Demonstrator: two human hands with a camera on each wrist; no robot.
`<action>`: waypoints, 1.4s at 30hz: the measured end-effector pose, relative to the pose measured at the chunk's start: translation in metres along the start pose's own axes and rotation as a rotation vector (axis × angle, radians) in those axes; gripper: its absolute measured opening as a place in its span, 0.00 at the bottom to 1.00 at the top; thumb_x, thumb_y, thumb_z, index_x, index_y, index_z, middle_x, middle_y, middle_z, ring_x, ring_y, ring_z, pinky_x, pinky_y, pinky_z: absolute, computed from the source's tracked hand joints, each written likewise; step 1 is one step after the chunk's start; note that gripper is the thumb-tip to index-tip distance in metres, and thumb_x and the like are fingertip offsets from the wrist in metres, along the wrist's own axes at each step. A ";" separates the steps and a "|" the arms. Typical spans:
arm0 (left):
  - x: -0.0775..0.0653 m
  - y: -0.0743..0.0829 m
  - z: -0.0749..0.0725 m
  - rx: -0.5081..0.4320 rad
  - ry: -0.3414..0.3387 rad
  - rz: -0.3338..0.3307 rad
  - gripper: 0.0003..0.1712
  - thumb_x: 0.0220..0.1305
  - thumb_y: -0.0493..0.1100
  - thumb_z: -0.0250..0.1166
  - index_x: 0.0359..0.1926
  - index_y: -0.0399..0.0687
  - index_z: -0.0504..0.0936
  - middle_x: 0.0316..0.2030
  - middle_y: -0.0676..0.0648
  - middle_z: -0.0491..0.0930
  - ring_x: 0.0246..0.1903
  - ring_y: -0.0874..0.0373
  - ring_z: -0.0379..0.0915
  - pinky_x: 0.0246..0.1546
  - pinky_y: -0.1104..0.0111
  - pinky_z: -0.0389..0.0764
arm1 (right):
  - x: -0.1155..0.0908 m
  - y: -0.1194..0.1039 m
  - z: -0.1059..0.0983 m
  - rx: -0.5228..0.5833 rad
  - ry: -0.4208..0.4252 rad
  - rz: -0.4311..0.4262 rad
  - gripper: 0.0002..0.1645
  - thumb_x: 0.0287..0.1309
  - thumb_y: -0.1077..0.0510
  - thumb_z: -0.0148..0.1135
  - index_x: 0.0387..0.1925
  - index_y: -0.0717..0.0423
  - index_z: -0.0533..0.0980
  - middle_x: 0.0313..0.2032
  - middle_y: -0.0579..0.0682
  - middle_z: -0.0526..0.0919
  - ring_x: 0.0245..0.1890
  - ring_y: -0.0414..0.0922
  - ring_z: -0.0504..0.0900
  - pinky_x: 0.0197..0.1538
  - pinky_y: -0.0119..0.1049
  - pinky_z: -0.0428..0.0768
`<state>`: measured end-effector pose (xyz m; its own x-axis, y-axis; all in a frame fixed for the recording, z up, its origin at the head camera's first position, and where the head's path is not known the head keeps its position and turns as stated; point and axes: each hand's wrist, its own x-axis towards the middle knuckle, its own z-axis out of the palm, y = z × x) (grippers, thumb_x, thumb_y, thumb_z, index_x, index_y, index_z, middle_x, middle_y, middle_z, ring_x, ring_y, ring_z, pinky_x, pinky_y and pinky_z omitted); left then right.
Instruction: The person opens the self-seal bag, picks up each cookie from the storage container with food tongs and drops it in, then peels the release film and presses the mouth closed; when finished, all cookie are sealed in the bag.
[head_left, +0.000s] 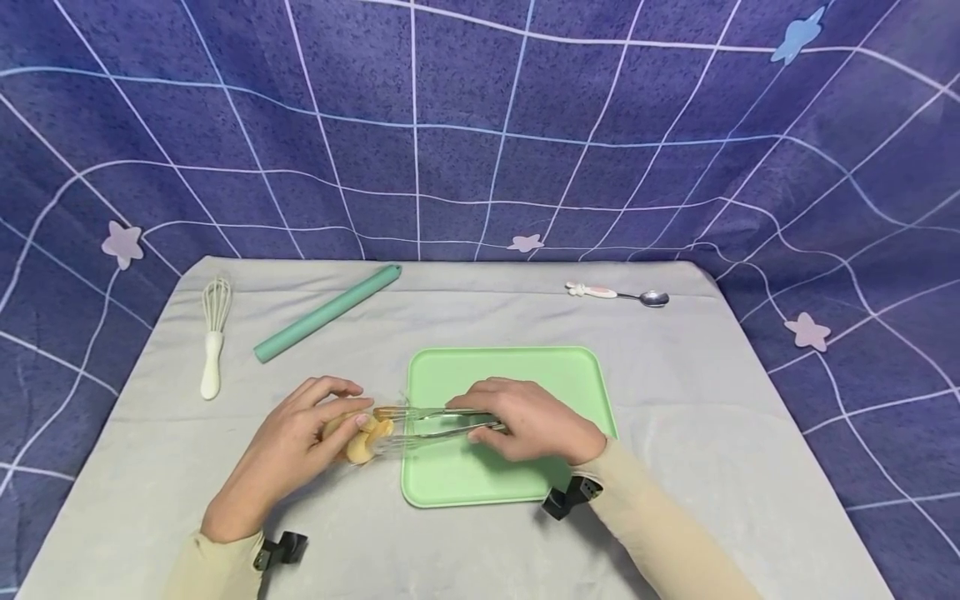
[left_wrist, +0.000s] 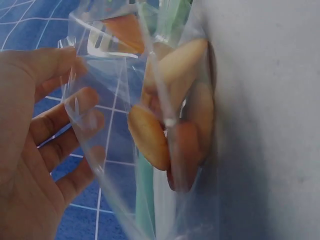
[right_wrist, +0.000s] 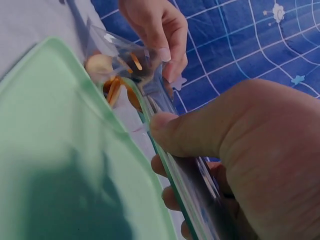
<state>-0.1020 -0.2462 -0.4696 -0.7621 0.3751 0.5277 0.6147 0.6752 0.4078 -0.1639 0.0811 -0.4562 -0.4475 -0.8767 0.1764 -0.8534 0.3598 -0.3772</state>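
A clear plastic bag (left_wrist: 117, 80) holds several golden-brown oval pieces that look like small breads or biscuits (left_wrist: 147, 137). My left hand (head_left: 303, 433) pinches the bag's edge between thumb and forefinger, its other fingers loosely bent alongside the film. Metal tongs (head_left: 442, 433) are in my right hand (head_left: 525, 421), thumb on one arm and fingers on the other. Their arms are spread and point left, over the green tray (head_left: 510, 489), with the tips inside the bag's mouth. An orange-brown piece (left_wrist: 125, 32) overlaps one tong tip; I cannot tell whether the tongs grip it.
Behind my left hand lie a white whisk (head_left: 213, 342) and a teal rolling pin (head_left: 326, 314). A spoon with a pink and white handle (head_left: 618, 294) lies at the back right. The grey-white cloth (head_left: 697, 467) covers the table, which ends at a blue grid-patterned curtain (head_left: 465, 158).
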 end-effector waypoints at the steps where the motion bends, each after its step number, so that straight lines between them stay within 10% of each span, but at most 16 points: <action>1: 0.000 0.000 0.000 -0.002 -0.003 0.001 0.15 0.55 0.42 0.69 0.46 0.56 0.85 0.48 0.54 0.76 0.47 0.58 0.68 0.38 0.71 0.64 | 0.001 0.001 0.000 0.010 -0.008 0.000 0.26 0.59 0.47 0.61 0.59 0.44 0.72 0.49 0.36 0.75 0.50 0.31 0.70 0.51 0.33 0.72; 22: 0.000 -0.002 0.008 -0.019 -0.011 -0.004 0.15 0.55 0.41 0.69 0.46 0.55 0.85 0.48 0.54 0.76 0.47 0.58 0.69 0.38 0.71 0.63 | -0.031 0.011 -0.003 0.032 -0.001 0.113 0.37 0.53 0.41 0.64 0.64 0.42 0.67 0.49 0.39 0.75 0.46 0.34 0.71 0.47 0.33 0.73; 33: 0.001 -0.003 0.010 -0.039 -0.010 -0.001 0.16 0.54 0.40 0.70 0.46 0.55 0.85 0.48 0.54 0.76 0.48 0.57 0.69 0.43 0.65 0.67 | -0.088 0.009 -0.012 0.174 0.311 0.550 0.51 0.41 0.33 0.70 0.64 0.39 0.59 0.47 0.44 0.74 0.42 0.42 0.74 0.40 0.39 0.74; 42: 0.001 -0.004 0.012 -0.036 -0.011 -0.004 0.15 0.54 0.41 0.70 0.45 0.55 0.85 0.47 0.54 0.76 0.48 0.57 0.69 0.45 0.66 0.67 | -0.136 0.033 -0.022 -0.060 0.556 0.904 0.49 0.45 0.32 0.67 0.63 0.47 0.59 0.35 0.52 0.76 0.28 0.45 0.72 0.26 0.40 0.69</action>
<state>-0.1077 -0.2410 -0.4794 -0.7665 0.3795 0.5181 0.6185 0.6535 0.4364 -0.1369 0.2195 -0.4731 -0.9683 -0.0117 0.2495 -0.1474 0.8332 -0.5329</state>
